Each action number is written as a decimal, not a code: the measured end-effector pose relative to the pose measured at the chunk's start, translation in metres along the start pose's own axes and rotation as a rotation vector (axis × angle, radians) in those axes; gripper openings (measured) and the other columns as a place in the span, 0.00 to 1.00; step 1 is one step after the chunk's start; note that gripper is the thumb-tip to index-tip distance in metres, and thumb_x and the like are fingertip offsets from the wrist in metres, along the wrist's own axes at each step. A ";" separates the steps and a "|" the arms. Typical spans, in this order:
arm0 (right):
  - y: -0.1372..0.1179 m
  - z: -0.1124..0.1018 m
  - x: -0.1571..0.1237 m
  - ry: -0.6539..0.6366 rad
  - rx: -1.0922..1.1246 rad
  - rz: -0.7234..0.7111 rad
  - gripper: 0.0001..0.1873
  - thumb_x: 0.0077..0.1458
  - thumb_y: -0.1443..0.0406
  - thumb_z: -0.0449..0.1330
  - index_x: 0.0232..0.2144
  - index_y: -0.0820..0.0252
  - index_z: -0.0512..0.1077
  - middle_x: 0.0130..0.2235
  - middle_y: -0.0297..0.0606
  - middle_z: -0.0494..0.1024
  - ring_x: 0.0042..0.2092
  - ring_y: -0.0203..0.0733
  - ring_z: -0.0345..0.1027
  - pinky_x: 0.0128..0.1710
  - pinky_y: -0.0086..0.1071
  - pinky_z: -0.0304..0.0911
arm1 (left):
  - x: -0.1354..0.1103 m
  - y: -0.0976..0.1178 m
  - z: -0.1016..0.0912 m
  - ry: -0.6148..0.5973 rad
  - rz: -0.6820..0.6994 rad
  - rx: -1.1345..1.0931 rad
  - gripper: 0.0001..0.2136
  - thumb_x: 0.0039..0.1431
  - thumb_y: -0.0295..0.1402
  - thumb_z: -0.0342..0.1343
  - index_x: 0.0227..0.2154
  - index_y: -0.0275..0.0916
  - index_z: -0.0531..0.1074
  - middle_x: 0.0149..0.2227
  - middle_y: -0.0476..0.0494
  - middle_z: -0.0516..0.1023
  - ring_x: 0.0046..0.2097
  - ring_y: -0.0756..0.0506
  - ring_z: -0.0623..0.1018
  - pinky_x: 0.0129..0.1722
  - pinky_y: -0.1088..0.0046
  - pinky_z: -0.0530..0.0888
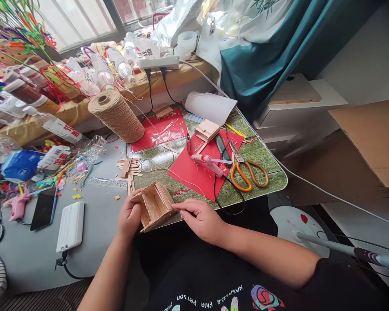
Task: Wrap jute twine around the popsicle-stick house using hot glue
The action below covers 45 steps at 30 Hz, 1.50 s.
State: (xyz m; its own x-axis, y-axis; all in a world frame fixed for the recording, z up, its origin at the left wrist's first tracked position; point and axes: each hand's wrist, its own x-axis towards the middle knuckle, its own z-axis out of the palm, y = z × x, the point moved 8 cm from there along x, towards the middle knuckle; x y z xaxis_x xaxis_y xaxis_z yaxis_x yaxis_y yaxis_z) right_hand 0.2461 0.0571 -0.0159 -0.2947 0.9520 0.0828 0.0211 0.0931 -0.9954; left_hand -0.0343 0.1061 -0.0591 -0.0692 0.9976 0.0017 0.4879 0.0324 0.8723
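A small open box of wooden craft sticks is tilted at the table's near edge, its hollow side showing. My left hand grips its left wall, thumb toward the opening. At the right corner, my right hand has thumb and forefinger pinched together on the box's edge; whether a thin strand is also between them I cannot tell. Beyond it lie red sheets, a pink glue gun and scissors with orange handles. Twine trails across the mat toward the box.
A large twine spool stands at the back left. Another craft-stick piece sits on the red sheet, and loose craft sticks lie left of the mat. A phone and a white power bank rest on the grey table; cables cross the right side.
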 end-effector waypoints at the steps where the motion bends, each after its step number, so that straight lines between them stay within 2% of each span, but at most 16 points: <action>1: 0.001 0.001 -0.001 -0.011 -0.001 0.012 0.19 0.67 0.69 0.57 0.54 0.54 0.82 0.37 0.37 0.80 0.40 0.41 0.76 0.46 0.37 0.73 | 0.000 0.000 0.000 0.002 0.000 0.000 0.22 0.58 0.31 0.51 0.54 0.41 0.76 0.55 0.40 0.80 0.59 0.35 0.77 0.60 0.54 0.74; 8: 0.005 0.010 -0.011 -0.038 0.040 0.081 0.23 0.67 0.66 0.58 0.61 0.56 0.78 0.40 0.39 0.80 0.40 0.41 0.75 0.46 0.38 0.74 | -0.001 0.004 0.001 0.020 -0.001 0.001 0.21 0.57 0.30 0.51 0.53 0.40 0.76 0.54 0.41 0.80 0.57 0.35 0.78 0.60 0.55 0.73; 14: 0.004 0.009 -0.012 -0.024 0.108 0.085 0.21 0.67 0.67 0.57 0.59 0.54 0.79 0.39 0.38 0.80 0.40 0.41 0.75 0.47 0.38 0.73 | -0.002 0.008 0.002 0.029 -0.004 -0.011 0.21 0.58 0.31 0.51 0.53 0.41 0.77 0.53 0.41 0.81 0.57 0.35 0.78 0.59 0.55 0.74; 22: 0.000 0.012 -0.015 -0.064 -0.012 0.011 0.25 0.69 0.67 0.54 0.64 0.58 0.75 0.35 0.36 0.72 0.38 0.41 0.70 0.43 0.37 0.69 | -0.003 0.013 0.003 0.080 -0.008 -0.043 0.20 0.55 0.32 0.53 0.50 0.39 0.78 0.49 0.40 0.81 0.53 0.36 0.79 0.57 0.57 0.76; 29: 0.001 0.015 -0.017 -0.079 0.057 0.066 0.28 0.69 0.66 0.55 0.69 0.56 0.69 0.38 0.35 0.70 0.40 0.40 0.67 0.47 0.38 0.68 | -0.008 0.019 0.006 0.159 -0.016 -0.059 0.19 0.58 0.32 0.51 0.49 0.39 0.78 0.46 0.41 0.81 0.50 0.39 0.80 0.54 0.61 0.76; 35: 0.009 0.016 -0.011 -0.021 0.157 0.069 0.33 0.68 0.67 0.55 0.73 0.53 0.61 0.41 0.35 0.71 0.39 0.38 0.64 0.47 0.38 0.67 | -0.020 0.034 0.017 0.272 0.009 -0.045 0.20 0.60 0.29 0.48 0.52 0.39 0.76 0.52 0.41 0.79 0.55 0.39 0.77 0.59 0.60 0.73; 40: 0.004 0.019 -0.010 0.010 0.162 0.024 0.29 0.69 0.67 0.55 0.70 0.54 0.67 0.41 0.36 0.71 0.41 0.39 0.66 0.50 0.39 0.68 | -0.030 0.043 0.029 0.349 0.019 -0.036 0.23 0.64 0.27 0.46 0.60 0.41 0.71 0.57 0.40 0.76 0.58 0.40 0.75 0.62 0.59 0.72; 45: 0.005 0.019 -0.010 0.010 0.048 -0.005 0.31 0.69 0.67 0.54 0.72 0.58 0.62 0.40 0.37 0.70 0.41 0.40 0.66 0.49 0.39 0.68 | -0.039 0.046 0.036 0.350 0.042 -0.036 0.22 0.68 0.31 0.46 0.64 0.42 0.66 0.62 0.38 0.71 0.64 0.39 0.72 0.67 0.57 0.69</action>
State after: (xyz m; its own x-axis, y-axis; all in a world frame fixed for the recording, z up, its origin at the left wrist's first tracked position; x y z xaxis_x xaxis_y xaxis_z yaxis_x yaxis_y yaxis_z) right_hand 0.2308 0.0428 -0.0226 -0.2855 0.9543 0.0881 -0.0268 0.0840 -0.9961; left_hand 0.0227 0.0708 -0.0368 -0.3471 0.9162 0.2002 0.4660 -0.0168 0.8846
